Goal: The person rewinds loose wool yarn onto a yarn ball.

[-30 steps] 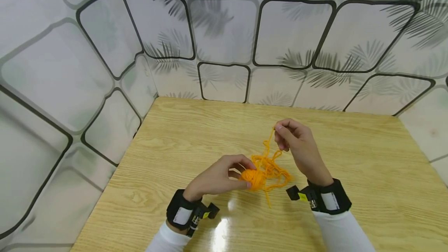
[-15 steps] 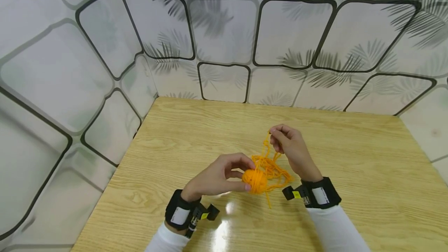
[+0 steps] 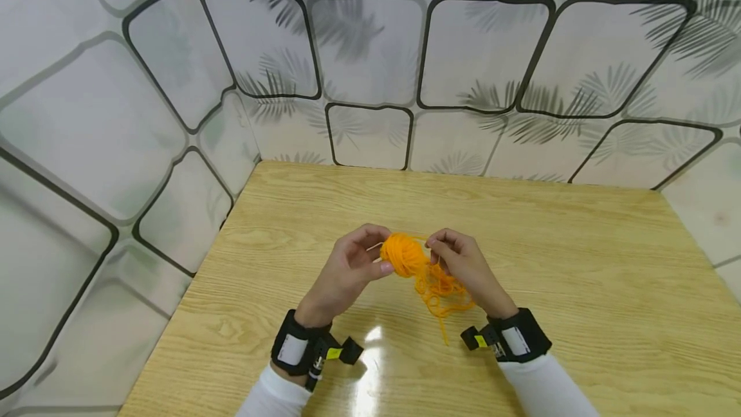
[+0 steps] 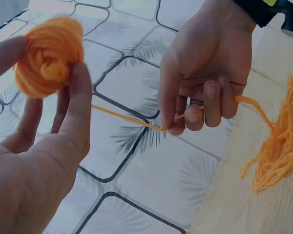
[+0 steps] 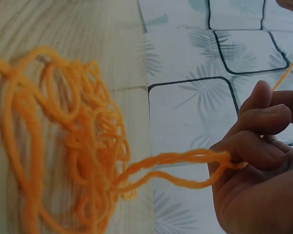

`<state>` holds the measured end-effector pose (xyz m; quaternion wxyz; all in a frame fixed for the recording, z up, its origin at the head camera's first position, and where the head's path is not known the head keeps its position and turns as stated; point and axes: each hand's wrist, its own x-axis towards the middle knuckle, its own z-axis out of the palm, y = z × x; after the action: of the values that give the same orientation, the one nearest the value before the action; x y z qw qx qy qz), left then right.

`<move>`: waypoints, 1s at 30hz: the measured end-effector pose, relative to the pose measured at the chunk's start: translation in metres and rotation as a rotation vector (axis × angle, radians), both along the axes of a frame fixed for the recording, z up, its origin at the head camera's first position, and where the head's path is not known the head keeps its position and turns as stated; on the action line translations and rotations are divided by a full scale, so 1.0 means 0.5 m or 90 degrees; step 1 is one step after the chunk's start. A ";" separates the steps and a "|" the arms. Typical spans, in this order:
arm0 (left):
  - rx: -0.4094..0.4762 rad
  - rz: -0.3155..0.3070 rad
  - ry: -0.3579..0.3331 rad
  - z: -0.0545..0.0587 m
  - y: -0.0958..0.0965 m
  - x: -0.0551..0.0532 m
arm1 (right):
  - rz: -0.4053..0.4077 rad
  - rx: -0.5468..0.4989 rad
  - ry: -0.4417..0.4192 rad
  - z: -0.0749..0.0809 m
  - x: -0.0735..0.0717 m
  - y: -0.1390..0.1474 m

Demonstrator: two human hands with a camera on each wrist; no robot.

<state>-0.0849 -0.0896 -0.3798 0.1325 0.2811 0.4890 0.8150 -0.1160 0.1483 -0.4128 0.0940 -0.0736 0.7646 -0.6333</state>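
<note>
My left hand (image 3: 341, 269) grips an orange ball of yarn (image 3: 403, 254) between fingertips and thumb, raised over the table. In the left wrist view the ball's (image 4: 49, 58) wound end faces the camera. To its right, my right hand (image 3: 463, 266) pinches a strand of the yarn (image 4: 122, 116), which runs taut from behind the ball to the thumb and fingertips. More strand passes through the curled fingers of the right hand (image 5: 259, 156) and hangs to a loose tangle of yarn (image 5: 88, 141) on the table.
The wooden table (image 3: 289, 211) meets a wall (image 3: 370, 50) with a stone-and-leaf pattern at the back and left. A loose yarn end (image 3: 444, 332) points toward the front edge. Both wrists wear black straps with small cameras (image 3: 351, 351).
The left hand has lifted the ball up and leftward, turning it. The right hand has come down and left, close beside the ball, still pinching the strand.
</note>
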 end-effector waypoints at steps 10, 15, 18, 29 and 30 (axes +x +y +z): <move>0.083 0.161 -0.118 -0.001 0.003 -0.011 | 0.098 0.105 0.130 0.000 0.061 -0.013; 0.111 0.222 -0.178 -0.006 0.007 -0.019 | 0.128 0.131 0.170 0.022 0.091 -0.018; 0.114 0.264 -0.206 -0.009 0.012 -0.023 | 0.136 0.143 0.186 0.038 0.105 -0.024; -0.131 0.434 -0.126 -0.034 0.029 -0.029 | 0.148 0.122 0.266 0.110 0.128 -0.031; -0.150 0.441 -0.109 -0.036 0.030 -0.028 | 0.148 0.117 0.271 0.114 0.129 -0.031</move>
<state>-0.0990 -0.0746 -0.3980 -0.0791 0.0129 0.6328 0.7702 -0.0516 0.1330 -0.3555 0.0093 -0.2834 0.8082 -0.5162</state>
